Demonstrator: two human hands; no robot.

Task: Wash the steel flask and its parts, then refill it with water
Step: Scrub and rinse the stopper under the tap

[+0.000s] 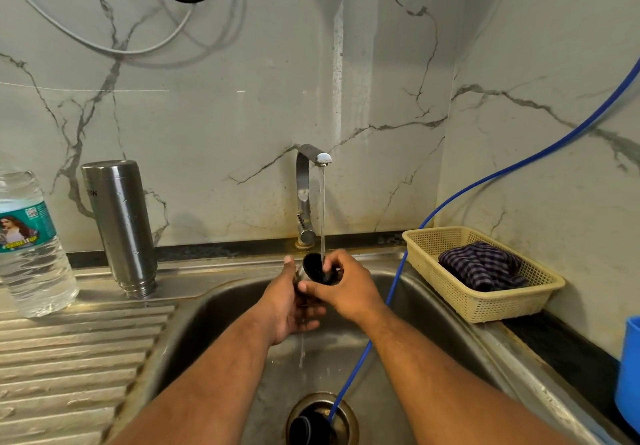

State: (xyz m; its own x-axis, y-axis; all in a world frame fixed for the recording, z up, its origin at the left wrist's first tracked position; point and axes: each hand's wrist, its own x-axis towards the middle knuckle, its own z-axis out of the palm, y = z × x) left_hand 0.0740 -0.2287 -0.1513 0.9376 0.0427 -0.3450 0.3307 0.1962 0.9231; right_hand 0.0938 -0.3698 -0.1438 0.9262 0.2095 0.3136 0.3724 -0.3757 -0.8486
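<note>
Over the sink (pixel 214 309), under the running tap (pixel 306 181): right hand (pixel 346 288) grips the black flask part (pixel 317 268), thumb in front, fingers curled behind. Left hand (pixel 291 302) is cupped beneath, thumb up; can't tell if it's gripping, possibly steel there. Steel flask (pixel 121 226) stands inverted on the drainboard (pixel 69 358), far left.

Sink (pixel 214 309): centre, drainboard (pixel 69 358) on its left
Tap (pixel 304 198): behind the sink, at the wall
Cap (pixel 317 266): under the tap, over the sink, between left hand (pixel 291 302) and right hand (pixel 346 288)
Flask (pixel 121 226): mouth down at the drainboard's back
Water bottle (pixel 31 247): left of the flask
Basket (pixel 485 309): right of the sink, cloth (pixel 485 266) inside
Hose (pixel 485 177): from the right into the drain (pixel 322 417)
</note>
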